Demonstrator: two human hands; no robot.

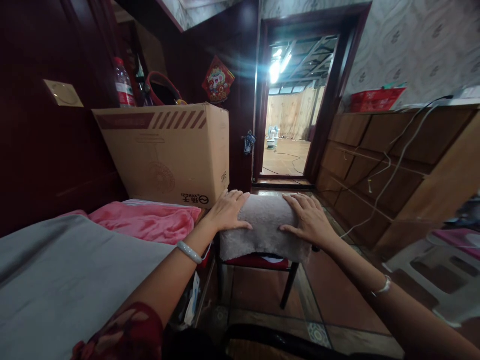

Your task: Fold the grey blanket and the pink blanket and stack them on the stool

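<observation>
A grey, fuzzy piece of cloth (264, 227) lies across a chair with a red seat (258, 262) and dark metal legs. It covers most of the seat and hangs over its near edge. My left hand (231, 210) rests on the cloth's left side, thumb apart from the stretched fingers. On the right side lies my right hand (308, 220), its fingers spread over the far edge and its thumb pointing inward. Both hands touch the cloth from above, and neither is closed around it. A bracelet sits on each wrist.
At left, a large cardboard box (165, 155) stands behind a pink blanket (150, 220) and a grey sheet (82, 285). A wooden cabinet (390, 155) with hanging cables stands right, near a white plastic stool (431, 275). Ahead is an open doorway (288, 115). A dark curved bar (277, 335) crosses the bottom.
</observation>
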